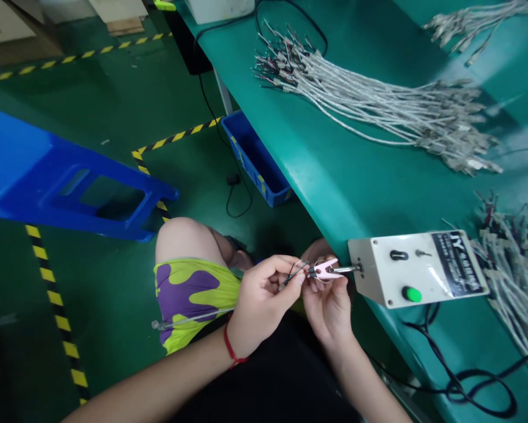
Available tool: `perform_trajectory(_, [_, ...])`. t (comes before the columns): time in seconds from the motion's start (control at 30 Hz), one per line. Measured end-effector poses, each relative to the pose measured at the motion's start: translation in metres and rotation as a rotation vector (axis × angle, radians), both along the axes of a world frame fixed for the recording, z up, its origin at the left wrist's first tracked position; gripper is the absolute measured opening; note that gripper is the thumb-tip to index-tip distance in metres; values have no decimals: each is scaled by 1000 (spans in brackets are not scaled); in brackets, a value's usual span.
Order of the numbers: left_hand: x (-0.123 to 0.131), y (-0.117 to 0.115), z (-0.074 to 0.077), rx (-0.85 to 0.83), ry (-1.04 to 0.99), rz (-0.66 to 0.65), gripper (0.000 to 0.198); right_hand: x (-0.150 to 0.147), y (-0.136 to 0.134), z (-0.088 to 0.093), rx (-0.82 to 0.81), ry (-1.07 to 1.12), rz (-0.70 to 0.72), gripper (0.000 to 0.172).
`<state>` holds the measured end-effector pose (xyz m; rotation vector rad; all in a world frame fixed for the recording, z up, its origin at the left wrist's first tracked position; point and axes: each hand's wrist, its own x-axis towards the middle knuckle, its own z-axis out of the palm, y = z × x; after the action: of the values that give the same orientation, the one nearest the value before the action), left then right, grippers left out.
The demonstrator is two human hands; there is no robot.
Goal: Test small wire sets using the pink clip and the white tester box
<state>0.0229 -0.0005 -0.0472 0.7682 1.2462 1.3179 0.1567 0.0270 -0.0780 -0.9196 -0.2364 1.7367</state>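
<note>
My left hand (pixel 261 296), with a red cord round its wrist, pinches the wire end of a cable. Thin dark wires (pixel 295 274) stick out between its fingers. A pale cable (pixel 197 318) lies across the thigh and runs under this hand. My right hand (pixel 329 311) has thumb and fingers closed about a small pink clip (pixel 326 269), partly hiding it. The clip sits at the end of a metal shaft (pixel 348 269) coming out of a white machine box (pixel 378 273) with a green button. Wire tips meet the clip's jaws, near both hands' fingertips.
A large bundle of white cables (pixel 378 106) lies on the green table (pixel 316 164). More cables (pixel 510 276) lie right of the box, beside a looped black cord (pixel 457 376). A blue bin (pixel 264 176) stands under the table edge, and a blue stool (pixel 47 170) at left.
</note>
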Motion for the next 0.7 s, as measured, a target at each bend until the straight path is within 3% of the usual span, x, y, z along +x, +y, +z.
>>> perform_trajectory(0.17, [-1, -1, 0, -4, 25, -3, 7, 1, -6, -1, -6, -35, 9, 47])
perform_trajectory(0.23, [-1, -1, 0, -17, 55, -4, 8, 8, -16, 3, 30, -164, 51, 54])
perform_trajectory(0.3, [-3, -1, 0, -22, 87, -12, 9, 21, -31, 12, 99, -379, 127, 53])
perform_trajectory(0.4, [-4, -1, 1, 0, 115, -22, 10, 51, -50, 30, 363, -974, 190, 28])
perform_trajectory(0.43, [-4, 0, 2, 10, 118, -23, 10, 62, -53, 35, 491, -1219, 130, 31])
perform_trajectory(0.5, [-5, 0, 3, 32, 123, -23, 11, 82, -52, 42, 709, -1647, -123, 44])
perform_trajectory(0.57, [-6, 0, 4, 52, 140, -22, 12, 95, -43, 42, 775, -1838, -356, 52])
perform_trajectory(0.63, [-8, 0, 5, 65, 174, -17, 13, 103, -35, 37, 761, -1914, -402, 54])
perform_trajectory(0.7, [-9, 1, 6, 72, 202, -17, 13, 106, -30, 29, 700, -1889, -333, 57])
